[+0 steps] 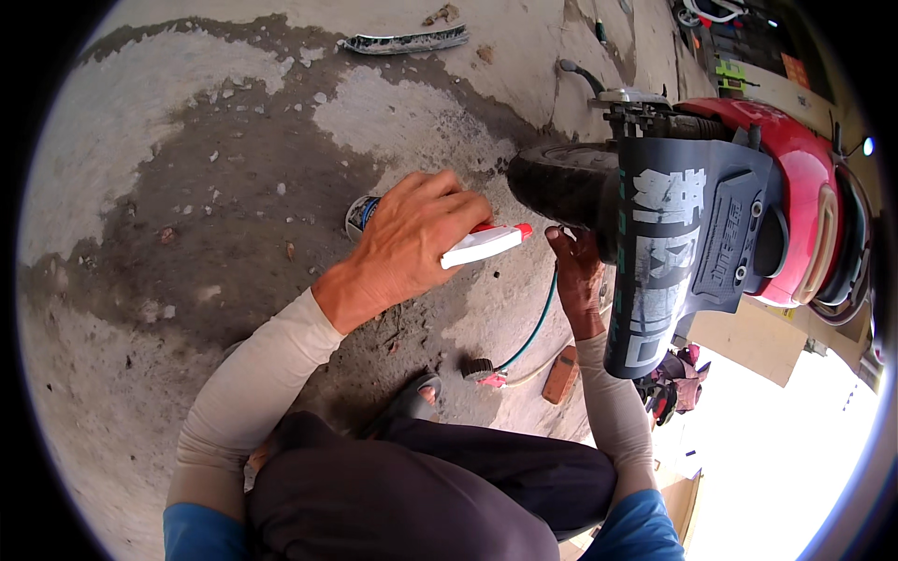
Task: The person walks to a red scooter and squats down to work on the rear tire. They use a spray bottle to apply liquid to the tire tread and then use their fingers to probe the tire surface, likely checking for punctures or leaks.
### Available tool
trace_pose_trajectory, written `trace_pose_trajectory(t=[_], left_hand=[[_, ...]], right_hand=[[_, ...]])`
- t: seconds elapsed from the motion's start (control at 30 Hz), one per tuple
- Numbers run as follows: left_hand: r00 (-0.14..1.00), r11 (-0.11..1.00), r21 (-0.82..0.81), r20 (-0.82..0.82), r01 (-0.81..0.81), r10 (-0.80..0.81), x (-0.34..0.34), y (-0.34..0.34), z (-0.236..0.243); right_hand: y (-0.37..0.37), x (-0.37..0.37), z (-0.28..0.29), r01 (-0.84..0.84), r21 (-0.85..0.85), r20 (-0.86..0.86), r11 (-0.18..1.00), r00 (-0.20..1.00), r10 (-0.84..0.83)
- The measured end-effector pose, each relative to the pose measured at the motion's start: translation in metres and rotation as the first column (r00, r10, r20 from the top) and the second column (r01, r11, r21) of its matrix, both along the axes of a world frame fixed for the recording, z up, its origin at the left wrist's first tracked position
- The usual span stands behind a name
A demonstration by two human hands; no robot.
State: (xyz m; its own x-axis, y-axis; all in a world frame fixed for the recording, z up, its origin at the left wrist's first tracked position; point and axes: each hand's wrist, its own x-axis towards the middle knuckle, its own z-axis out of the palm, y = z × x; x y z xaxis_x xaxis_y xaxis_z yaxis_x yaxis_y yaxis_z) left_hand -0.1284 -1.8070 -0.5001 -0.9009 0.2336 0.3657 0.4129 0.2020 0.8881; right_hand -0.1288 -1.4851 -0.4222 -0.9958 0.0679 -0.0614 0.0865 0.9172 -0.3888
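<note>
My left hand [412,229] is closed round a spray bottle with a white-and-red trigger head [488,245]. Part of its dark blue body [361,216] shows beyond the knuckles, and the nozzle points right toward the wheel. Against the near side of a black tire [561,179] is my right hand [580,276], thumb up and fingers bent. The tire and a black mudguard [687,224] partly hide those fingers; what they grip cannot be made out. A teal hose [535,327] rises to this hand from a red-and-black fitting [482,370] on the ground.
The red scooter [800,192] fills the right side, its handlebar lever [582,75] sticking out. A reddish-brown block [560,376] lies by the hose. Farther off, a curved dark strip [407,40] rests on the wet, patchy concrete [253,187]. My sandaled foot [418,397] is below the hands.
</note>
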Motion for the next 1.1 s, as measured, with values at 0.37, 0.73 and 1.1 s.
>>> trace_pose_trajectory(t=[0.37, 0.73, 1.1], left_hand=[[0.998, 0.999, 0.035, -0.056, -0.016, 0.018, 0.000, 0.002, -0.004], [0.998, 1.000, 0.019, -0.058, -0.016, 0.017, -0.002, 0.006, -0.003], [0.999, 1.000, 0.015, -0.041, -0.018, 0.019, -0.001, 0.007, -0.002]], right_hand=[[-0.027, 0.005, 0.023, -0.132, 0.400, -0.256, 0.907, 0.934, 0.248], [-0.008, 0.003, 0.020, 0.035, 0.205, -0.029, 0.978, 0.999, -0.030], [-0.030, -0.001, 0.029, -0.115, 0.502, -0.249, 0.857, 0.930, 0.270]])
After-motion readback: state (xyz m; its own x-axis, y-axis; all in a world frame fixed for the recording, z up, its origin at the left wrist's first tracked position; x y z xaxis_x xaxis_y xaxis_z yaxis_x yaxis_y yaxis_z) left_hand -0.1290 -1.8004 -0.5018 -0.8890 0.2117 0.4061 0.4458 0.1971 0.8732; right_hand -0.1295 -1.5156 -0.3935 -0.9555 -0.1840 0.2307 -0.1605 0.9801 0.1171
